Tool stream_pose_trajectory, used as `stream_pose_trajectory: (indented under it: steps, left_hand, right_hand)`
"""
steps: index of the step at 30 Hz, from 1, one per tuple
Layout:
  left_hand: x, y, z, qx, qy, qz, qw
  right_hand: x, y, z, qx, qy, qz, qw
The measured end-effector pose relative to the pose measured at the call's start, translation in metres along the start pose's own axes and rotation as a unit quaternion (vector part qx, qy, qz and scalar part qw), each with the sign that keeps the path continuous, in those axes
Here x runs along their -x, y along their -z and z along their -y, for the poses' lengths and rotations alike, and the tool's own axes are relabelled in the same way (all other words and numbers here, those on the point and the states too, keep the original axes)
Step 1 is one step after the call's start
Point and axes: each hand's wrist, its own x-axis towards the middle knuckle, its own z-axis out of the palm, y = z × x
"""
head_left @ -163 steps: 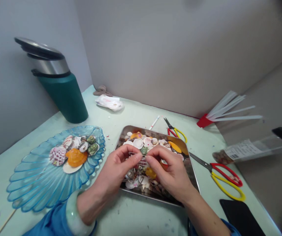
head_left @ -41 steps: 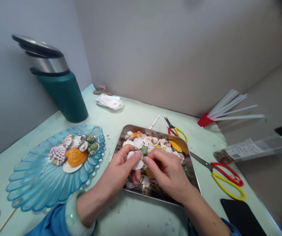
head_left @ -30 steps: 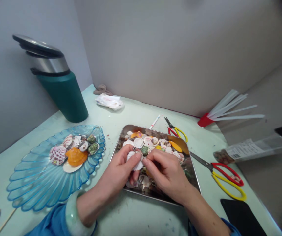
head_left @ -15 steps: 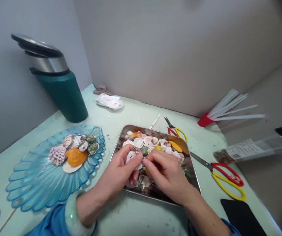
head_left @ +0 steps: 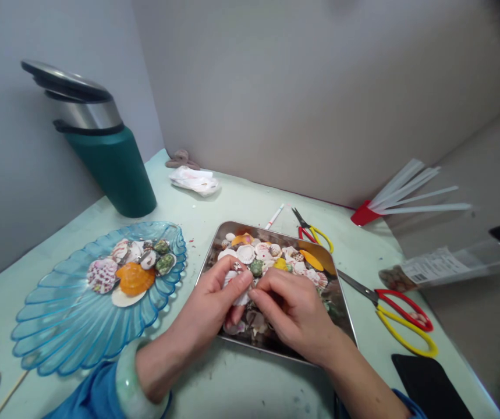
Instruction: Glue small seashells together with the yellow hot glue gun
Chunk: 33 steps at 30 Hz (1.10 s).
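Note:
Both my hands meet over the metal tray (head_left: 343, 317) that holds several seashells. My left hand (head_left: 215, 297) pinches a small white shell (head_left: 237, 278) between thumb and fingers. Right beside it, my right hand (head_left: 291, 311) has its fingertips pressed together at the shell's edge, on something too small to name. A blue glass shell-shaped dish (head_left: 57, 326) with several sorted shells, among them an orange one (head_left: 134, 279), lies to the left of the tray.
A green flask (head_left: 110, 157) stands at the back left. Small scissors (head_left: 313, 233) and large red-and-yellow scissors (head_left: 400, 323) lie right of the tray. Clear sticks (head_left: 411, 198), a packaged tube (head_left: 442, 265), crumpled tissue (head_left: 194, 181) and a black phone (head_left: 428, 387) are around.
Both hands have sunk slightly lower over the tray while staying together. The white shell came into the left hand after the oldest frame and has stayed there.

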Motion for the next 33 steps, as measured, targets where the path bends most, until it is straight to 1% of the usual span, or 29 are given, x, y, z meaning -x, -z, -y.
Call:
stream_pose_trajectory:
  steps: [10, 15, 19, 33]
  left_hand:
    - [-0.0004, -0.0025, -0.0024, 0.002, 0.016, -0.006, 1.0]
    - [-0.0001, -0.0037, -0.004, 0.03, 0.037, -0.019, 0.999]
    - [-0.0007, -0.003, -0.0033, 0.037, 0.031, -0.021, 0.999]
    - [0.0001, -0.0025, -0.0032, 0.045, 0.021, -0.033, 0.998]
  right_hand:
    - [0.0004, 0.0006, 0.0002, 0.003, -0.028, -0.011, 1.0]
    - [0.0004, 0.0015, -0.0008, 0.011, -0.043, -0.029, 0.999]
    - [0.0002, 0.0011, -0.0011, 0.017, -0.051, -0.039, 0.998]
    - [0.0013, 0.0004, -0.0004, 0.009, -0.041, -0.034, 0.999]
